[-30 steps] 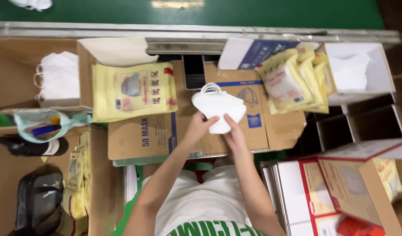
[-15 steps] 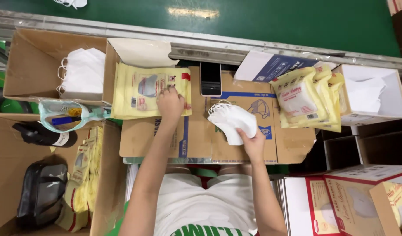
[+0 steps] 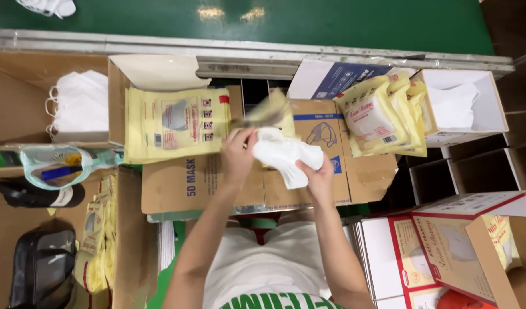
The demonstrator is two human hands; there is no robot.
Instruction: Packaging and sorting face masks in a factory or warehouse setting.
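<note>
A packing bench runs beneath a green conveyor belt (image 3: 343,23), its top covered by a flattened brown cardboard sheet (image 3: 217,183) and ringed with open cartons. To the left, a cardboard box (image 3: 23,97) holds a pile of white face masks (image 3: 77,106); to the right a white box (image 3: 480,109) holds more white material, and filled yellow packs (image 3: 383,117) lean beside it. A stack of empty yellow pouches (image 3: 171,123) lies flat near the middle.

Half a second ago the left hand rested on that pouch stack; now the left hand (image 3: 237,154) has lifted one yellow pouch (image 3: 269,111), blurred with motion, pinched between fingers and thumb, and has carried it right until it meets the masks. The right hand (image 3: 317,174) is closed around a folded bundle of white masks (image 3: 286,157), held above the cardboard sheet just below the pouch mouth. Pouch and bundle now touch, so the filling step looks under way.
</note>
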